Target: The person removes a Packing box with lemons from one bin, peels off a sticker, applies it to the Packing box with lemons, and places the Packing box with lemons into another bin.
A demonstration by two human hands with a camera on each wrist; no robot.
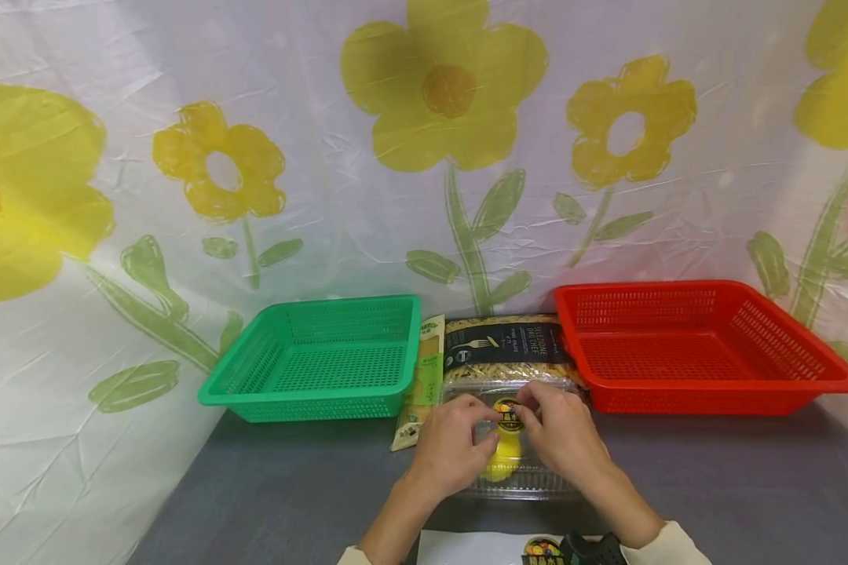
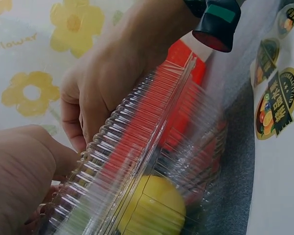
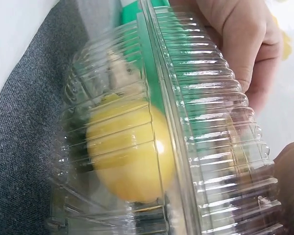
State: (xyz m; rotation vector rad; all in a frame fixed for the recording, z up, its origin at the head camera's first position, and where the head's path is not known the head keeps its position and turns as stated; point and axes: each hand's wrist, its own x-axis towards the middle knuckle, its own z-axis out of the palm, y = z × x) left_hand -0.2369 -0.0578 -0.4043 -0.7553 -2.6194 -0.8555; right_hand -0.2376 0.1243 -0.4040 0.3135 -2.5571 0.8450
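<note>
A clear plastic clamshell box [image 1: 523, 480] stands in the middle of the table with its lid down and a yellow round fruit [image 3: 130, 152], perhaps a lemon, inside. Over the lid lies a round black fruit sticker [image 1: 510, 424]. My left hand [image 1: 452, 443] touches the sticker's left edge with a fingertip, its thumb held apart below. At the sticker's right edge my right hand [image 1: 564, 431] has its thumb and bent forefinger; whether they pinch it is unclear. In the left wrist view, the box wall [image 2: 122, 147] partly covers the fingertips.
Behind the box lie a pasta bag [image 1: 509, 345] and a narrow green-and-tan packet [image 1: 424, 380]. A green basket [image 1: 311, 406] stands left, a red basket [image 1: 685, 399] right. Nearest me is a white sheet [image 1: 466, 547] bearing more round stickers [image 2: 277, 105].
</note>
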